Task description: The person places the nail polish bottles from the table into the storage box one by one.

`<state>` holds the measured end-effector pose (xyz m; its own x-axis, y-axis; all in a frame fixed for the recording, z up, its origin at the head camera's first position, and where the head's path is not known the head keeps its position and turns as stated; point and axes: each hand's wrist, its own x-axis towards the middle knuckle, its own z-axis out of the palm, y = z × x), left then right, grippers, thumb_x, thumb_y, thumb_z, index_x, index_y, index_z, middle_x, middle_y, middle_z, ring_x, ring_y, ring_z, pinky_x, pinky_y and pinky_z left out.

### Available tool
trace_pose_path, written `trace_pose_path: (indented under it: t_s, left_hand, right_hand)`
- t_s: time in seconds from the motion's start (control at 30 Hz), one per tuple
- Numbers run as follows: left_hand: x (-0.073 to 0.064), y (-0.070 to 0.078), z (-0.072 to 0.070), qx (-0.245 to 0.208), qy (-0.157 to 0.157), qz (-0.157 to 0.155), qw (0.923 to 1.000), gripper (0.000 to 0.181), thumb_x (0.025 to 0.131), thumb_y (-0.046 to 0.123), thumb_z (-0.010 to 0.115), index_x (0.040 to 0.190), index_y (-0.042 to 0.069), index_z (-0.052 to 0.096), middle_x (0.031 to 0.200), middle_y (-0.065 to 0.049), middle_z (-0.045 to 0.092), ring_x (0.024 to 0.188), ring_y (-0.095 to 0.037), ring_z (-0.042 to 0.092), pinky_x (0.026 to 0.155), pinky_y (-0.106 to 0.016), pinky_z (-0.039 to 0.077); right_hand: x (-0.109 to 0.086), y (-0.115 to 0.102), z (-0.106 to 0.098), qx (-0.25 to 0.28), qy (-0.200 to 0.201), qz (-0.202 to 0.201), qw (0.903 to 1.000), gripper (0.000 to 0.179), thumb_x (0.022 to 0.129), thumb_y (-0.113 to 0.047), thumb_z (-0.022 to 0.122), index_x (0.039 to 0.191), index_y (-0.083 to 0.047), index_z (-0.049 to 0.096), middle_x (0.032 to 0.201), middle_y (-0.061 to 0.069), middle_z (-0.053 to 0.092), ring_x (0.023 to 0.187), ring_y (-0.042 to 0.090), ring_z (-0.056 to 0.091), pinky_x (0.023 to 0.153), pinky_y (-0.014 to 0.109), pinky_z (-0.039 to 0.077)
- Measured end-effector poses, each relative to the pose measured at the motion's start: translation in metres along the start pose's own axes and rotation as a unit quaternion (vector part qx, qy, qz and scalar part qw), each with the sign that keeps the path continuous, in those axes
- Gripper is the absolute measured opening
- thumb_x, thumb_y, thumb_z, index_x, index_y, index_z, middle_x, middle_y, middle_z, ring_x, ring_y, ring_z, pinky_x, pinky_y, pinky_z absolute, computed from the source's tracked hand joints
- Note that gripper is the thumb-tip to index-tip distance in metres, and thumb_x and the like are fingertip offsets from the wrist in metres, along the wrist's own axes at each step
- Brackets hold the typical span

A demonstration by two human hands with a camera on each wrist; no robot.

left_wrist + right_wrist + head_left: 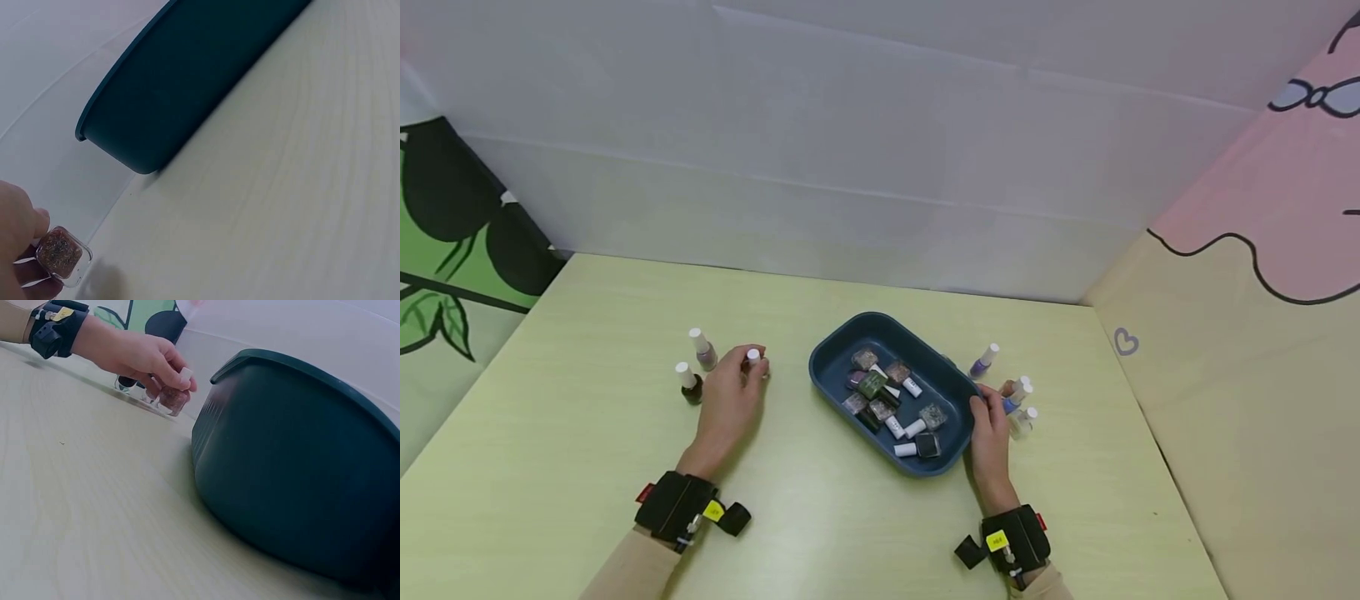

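Currently the left hand [728, 404] pinches a glitter bottle [59, 253], grip closed; the right hand [991, 442] clasps the tray [942, 392] at three o'clock, where nudging could topple standing bottles [979, 367].

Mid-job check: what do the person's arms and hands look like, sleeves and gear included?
The left hand and right hand are ungloved. Beige sleeves end near the wrists. Each wrist wears a black wristband with a small red tag, a yellow label and a black block jutting out.
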<state>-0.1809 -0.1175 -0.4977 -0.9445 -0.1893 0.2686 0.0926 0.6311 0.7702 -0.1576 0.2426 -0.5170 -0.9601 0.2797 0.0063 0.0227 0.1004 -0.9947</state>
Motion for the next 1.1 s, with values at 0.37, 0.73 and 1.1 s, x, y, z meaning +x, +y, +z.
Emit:
trace_pose_path:
  t_s: [0.37, 0.73, 1.1]
  left_hand:
    - [0.017, 0.028, -0.005, 0.021, 0.015, 0.103, 0.9944, 0.023, 0.101, 0.006, 0.065, 0.122, -0.005, 0.065, 0.105, -0.017, 0.069, 0.09, -0.03, 0.062, 0.078, -0.043, 0.049]
    - [0.032, 0.063, 0.002, 0.042, -0.021, 0.243, 0.9688, 0.023, 0.099, 0.006, 0.068, 0.12, -0.003, 0.066, 0.113, -0.017, 0.071, 0.104, -0.034, 0.066, 0.088, -0.047, 0.058]
    - [0.026, 0.095, 0.03, 0.163, -0.123, 0.445, 0.8718, 0.033, 0.091, 0.004, 0.078, 0.122, 0.001, 0.067, 0.118, -0.012, 0.07, 0.112, -0.027, 0.067, 0.099, -0.037, 0.055]
  right_hand:
    - [0.001, 0.0, -0.001, -0.008, 0.001, -0.002, 1.0, 0.037, 0.111, -0.02, 0.042, 0.134, 0.005, 0.055, 0.136, 0.019, 0.056, 0.122, 0.021, 0.048, 0.102, 0.016, 0.039]
    - [0.001, 0.0, -0.001, -0.02, 0.002, -0.005, 0.9998, 0.036, 0.111, -0.021, 0.041, 0.134, 0.003, 0.056, 0.136, 0.018, 0.057, 0.122, 0.02, 0.048, 0.104, 0.019, 0.038]
    - [0.001, 0.002, -0.002, -0.01, 0.0, -0.001, 0.9999, 0.036, 0.111, -0.02, 0.042, 0.134, 0.004, 0.055, 0.137, 0.019, 0.057, 0.126, 0.023, 0.048, 0.103, 0.017, 0.038]
